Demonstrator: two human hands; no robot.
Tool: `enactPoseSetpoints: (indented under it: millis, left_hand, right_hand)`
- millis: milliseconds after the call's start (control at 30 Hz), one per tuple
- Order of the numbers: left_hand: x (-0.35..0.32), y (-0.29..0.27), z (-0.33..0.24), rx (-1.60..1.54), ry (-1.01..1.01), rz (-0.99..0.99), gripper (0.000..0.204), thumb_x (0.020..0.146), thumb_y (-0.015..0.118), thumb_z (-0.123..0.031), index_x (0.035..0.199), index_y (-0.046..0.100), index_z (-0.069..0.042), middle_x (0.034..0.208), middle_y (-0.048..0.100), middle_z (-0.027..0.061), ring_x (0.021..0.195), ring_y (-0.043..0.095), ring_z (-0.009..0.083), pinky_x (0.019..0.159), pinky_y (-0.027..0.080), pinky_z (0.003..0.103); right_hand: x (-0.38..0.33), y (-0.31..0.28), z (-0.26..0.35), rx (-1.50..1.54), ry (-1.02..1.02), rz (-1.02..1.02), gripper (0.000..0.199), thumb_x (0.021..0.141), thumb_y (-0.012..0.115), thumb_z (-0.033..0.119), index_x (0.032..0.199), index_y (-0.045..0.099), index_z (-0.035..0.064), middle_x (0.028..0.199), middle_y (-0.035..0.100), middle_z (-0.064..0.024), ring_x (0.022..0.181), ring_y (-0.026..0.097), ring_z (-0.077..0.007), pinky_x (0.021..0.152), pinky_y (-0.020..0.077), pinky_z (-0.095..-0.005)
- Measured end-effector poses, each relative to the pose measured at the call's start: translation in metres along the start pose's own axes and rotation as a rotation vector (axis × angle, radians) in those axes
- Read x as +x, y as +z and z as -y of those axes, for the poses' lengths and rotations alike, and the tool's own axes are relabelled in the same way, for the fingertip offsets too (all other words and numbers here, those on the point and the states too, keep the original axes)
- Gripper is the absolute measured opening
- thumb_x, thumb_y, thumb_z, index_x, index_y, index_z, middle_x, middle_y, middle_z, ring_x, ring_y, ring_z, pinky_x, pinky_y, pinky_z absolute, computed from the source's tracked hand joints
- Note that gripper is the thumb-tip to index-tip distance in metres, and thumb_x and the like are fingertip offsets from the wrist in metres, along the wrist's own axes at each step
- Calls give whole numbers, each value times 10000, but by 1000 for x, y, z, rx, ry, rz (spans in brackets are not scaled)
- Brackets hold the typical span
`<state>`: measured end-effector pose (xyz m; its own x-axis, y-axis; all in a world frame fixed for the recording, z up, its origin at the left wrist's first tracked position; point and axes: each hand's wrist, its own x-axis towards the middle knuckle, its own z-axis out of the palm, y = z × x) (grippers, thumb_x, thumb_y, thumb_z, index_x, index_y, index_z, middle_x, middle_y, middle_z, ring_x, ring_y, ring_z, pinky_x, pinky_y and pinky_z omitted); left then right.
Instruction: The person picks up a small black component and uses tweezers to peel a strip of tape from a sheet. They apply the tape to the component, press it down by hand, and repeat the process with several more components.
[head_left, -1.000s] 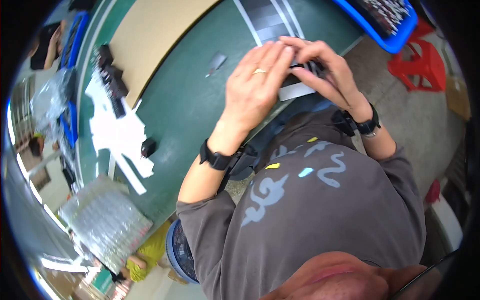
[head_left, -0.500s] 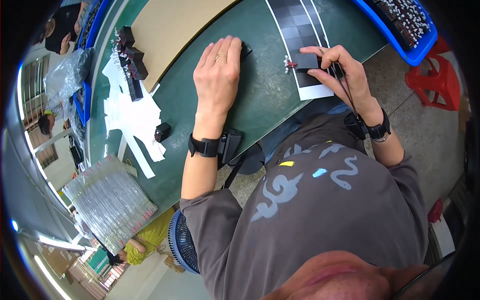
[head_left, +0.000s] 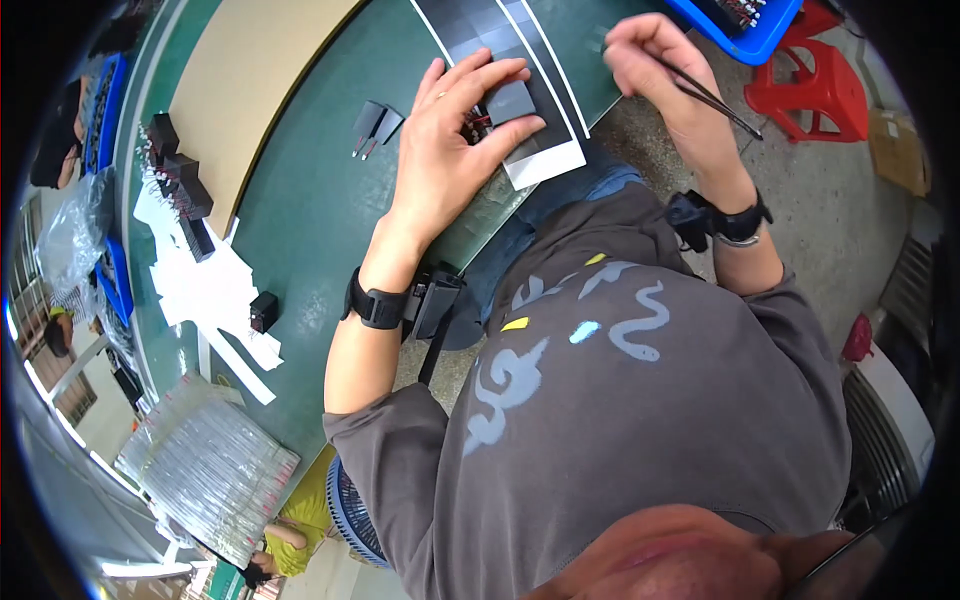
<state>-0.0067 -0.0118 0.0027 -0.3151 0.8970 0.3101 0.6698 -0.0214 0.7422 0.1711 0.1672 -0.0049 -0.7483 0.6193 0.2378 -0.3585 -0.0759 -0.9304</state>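
Observation:
My left hand [head_left: 455, 135] is closed round a dark grey rectangular block [head_left: 511, 103], thumb on the near side and fingers on the far side. Red wires show between the block and my palm. Under the block lies a white backing strip [head_left: 547, 166] carrying dark grey square stickers. My right hand [head_left: 665, 75] is raised past the table edge, its fingers curled with black tweezers [head_left: 712, 98] gripped in them, the tweezers slanting back toward the wrist. A faint blur at those fingertips cannot be made out. Left of my left hand, dark blocks [head_left: 372, 120] with short leads rest on the green table.
Black wired blocks [head_left: 180, 180] sit by white paper strips [head_left: 205, 285] on the left. A tan board [head_left: 260, 70] covers the far side. Bundled clear plastic [head_left: 210, 465] lies at lower left. A blue tray [head_left: 745, 45] and red stool [head_left: 810, 90] are at right.
My left hand has lifted off the table and taken hold of the grey block. My right hand has let that block go and moved up and away, keeping the tweezers. The view has shifted.

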Motion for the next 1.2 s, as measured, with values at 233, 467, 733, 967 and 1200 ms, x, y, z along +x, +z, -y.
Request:
enactPoseSetpoints:
  millis: [233,467,733,967,1200]
  left_hand:
    - [5,13,9,-11,4,-65,407,786,837,-237,1167,727,-150,1144,723,94,1244,601,271,1187,309,501]
    - [2,15,9,8,-25,-90,397,778,839,-218,1154,733,-148,1121,719,110,1200,628,264,1180,328,496]
    - [0,16,12,7,-47,-106,404,761,851,-218,1137,731,-133,1125,712,129,1187,634,267,1178,333,498]
    - [1,16,12,2,-39,-105,406,757,854,-221,1131,729,-124,1129,710,129,1189,633,268,1178,331,499]
    - [2,16,11,14,-48,-104,403,757,854,-226,1124,728,-118,1126,710,129,1172,640,273,1178,330,501]
  right_hand:
    - [-14,7,16,-572,179,136,184,950,719,163,870,642,17,768,585,35,712,505,-37,645,401,-209]
    - [-16,22,3,-717,66,76,232,927,748,154,804,599,26,679,536,37,629,474,-38,580,385,-215]
    - [-16,16,-9,-588,-36,138,249,912,756,110,763,569,38,687,545,26,625,476,-38,565,375,-221]
    - [-17,17,-12,-538,-47,114,225,908,751,73,763,581,40,705,556,22,631,478,-40,572,375,-227]
    - [-19,13,-14,-670,-38,120,223,915,742,78,767,581,37,703,555,22,635,479,-44,580,382,-232]
